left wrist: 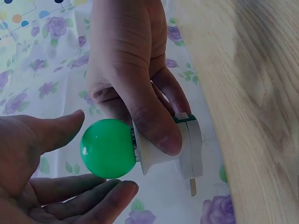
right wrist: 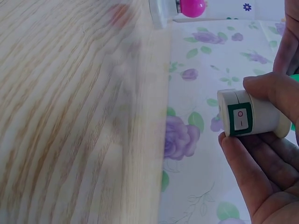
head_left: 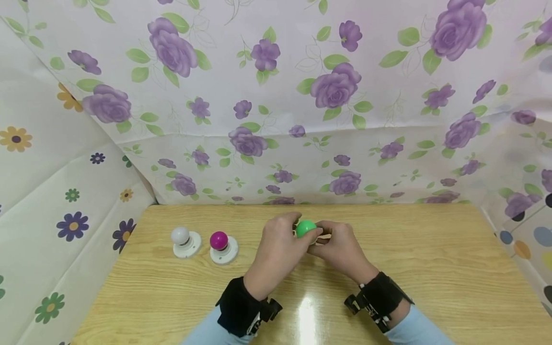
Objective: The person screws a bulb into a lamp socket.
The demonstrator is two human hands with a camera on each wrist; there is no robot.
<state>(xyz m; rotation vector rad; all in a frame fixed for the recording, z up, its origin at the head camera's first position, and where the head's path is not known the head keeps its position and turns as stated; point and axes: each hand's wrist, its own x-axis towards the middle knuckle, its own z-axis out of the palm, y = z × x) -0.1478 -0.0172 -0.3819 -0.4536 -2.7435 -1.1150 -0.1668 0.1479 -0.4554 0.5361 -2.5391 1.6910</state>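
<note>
My right hand [head_left: 340, 249] grips a white plug-in lamp holder [left wrist: 192, 144], with its thumb on one side and fingers on the other. The holder has a metal prong [left wrist: 193, 187] and a rocker switch in a green frame [right wrist: 240, 118]. A round green bulb [left wrist: 107, 149] sits at the end of the holder. My left hand [head_left: 278, 242] is spread around the bulb. In the left wrist view its fingertips are right at the bulb's underside, and a gap shows between thumb and bulb.
To the left on the wooden table [head_left: 431, 273] are a white bulb [head_left: 179, 235] on a round white base [head_left: 195, 243] and a magenta bulb [head_left: 218, 240] on a similar base [head_left: 230, 251]. Flowered cloth [head_left: 293, 158] hangs along the table's back edge.
</note>
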